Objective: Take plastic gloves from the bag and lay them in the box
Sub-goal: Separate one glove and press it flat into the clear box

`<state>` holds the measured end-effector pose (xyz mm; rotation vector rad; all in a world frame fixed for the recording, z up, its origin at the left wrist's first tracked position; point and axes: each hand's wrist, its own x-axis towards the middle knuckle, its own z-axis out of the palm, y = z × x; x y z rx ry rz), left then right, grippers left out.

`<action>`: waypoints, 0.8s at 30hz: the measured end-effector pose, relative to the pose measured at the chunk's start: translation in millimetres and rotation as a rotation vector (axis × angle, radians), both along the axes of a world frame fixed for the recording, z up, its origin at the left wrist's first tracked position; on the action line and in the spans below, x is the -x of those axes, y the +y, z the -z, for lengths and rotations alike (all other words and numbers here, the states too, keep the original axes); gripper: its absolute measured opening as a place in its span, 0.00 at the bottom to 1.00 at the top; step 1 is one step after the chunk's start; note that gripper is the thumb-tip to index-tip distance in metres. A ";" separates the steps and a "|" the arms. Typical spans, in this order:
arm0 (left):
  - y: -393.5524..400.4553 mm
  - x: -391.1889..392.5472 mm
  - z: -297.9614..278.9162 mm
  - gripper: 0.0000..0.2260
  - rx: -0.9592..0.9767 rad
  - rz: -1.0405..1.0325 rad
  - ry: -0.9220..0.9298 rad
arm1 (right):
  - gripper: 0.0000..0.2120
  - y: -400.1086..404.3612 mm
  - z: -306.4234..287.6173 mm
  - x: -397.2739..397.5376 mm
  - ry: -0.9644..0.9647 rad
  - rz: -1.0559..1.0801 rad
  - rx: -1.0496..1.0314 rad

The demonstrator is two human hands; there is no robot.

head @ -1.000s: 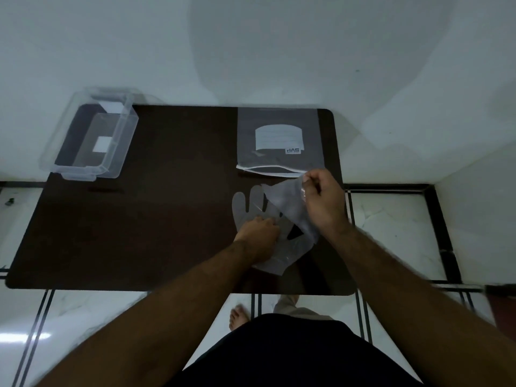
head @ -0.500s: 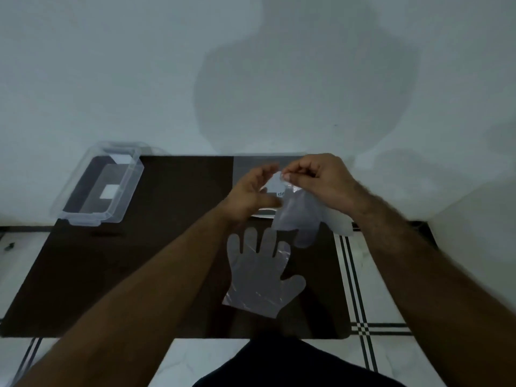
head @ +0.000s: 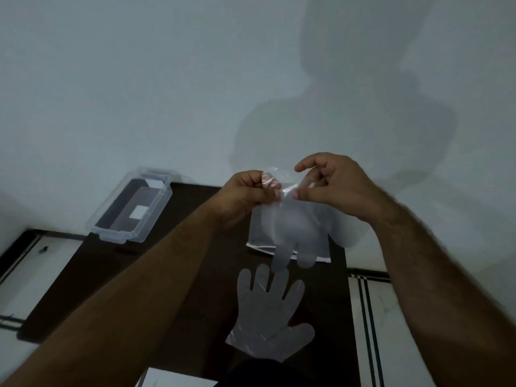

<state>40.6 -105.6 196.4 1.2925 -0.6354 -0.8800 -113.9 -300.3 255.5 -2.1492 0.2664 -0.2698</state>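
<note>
At the desk's far left corner sits the clear plastic box (head: 131,208), open, overhanging the edge, with a white label on its floor whose writing is too small to read. Moving right, the left hand (head: 245,194) pinches the cuff of a thin plastic glove (head: 296,230) held up in the air, and the right hand (head: 332,182) grips the same cuff between thumb and forefinger, its other fingers loose. The glove's fingers dangle over the bag (head: 290,247) at the desk's (head: 117,269) far right edge. A second glove (head: 268,311) lies flat near the front right. The step in hand looks like straightening the glove; next it needs carrying left to the box.
</note>
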 end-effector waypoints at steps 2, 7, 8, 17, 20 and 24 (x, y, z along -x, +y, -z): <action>9.5 -8.8 -0.8 0.07 0.009 -0.055 0.024 | 0.18 -3.1 5.0 -10.5 0.011 -0.023 -0.045; 42.6 -39.0 2.9 0.07 -0.008 -0.180 0.067 | 0.10 7.4 17.2 -47.3 -0.031 -0.066 -0.214; 50.4 -45.3 4.4 0.06 -0.019 -0.198 0.069 | 0.09 12.2 19.2 -56.4 -0.038 -0.074 -0.242; 146.0 -143.1 22.6 0.03 -0.134 -0.317 -0.072 | 0.05 88.7 39.8 -174.2 -0.042 0.027 -0.328; 187.5 -196.0 28.7 0.08 -0.197 -0.327 -0.153 | 0.05 130.2 47.2 -227.1 -0.031 0.043 -0.334; 241.3 -272.5 42.2 0.09 -0.261 -0.370 -0.219 | 0.05 187.8 61.7 -301.9 -0.061 0.089 -0.373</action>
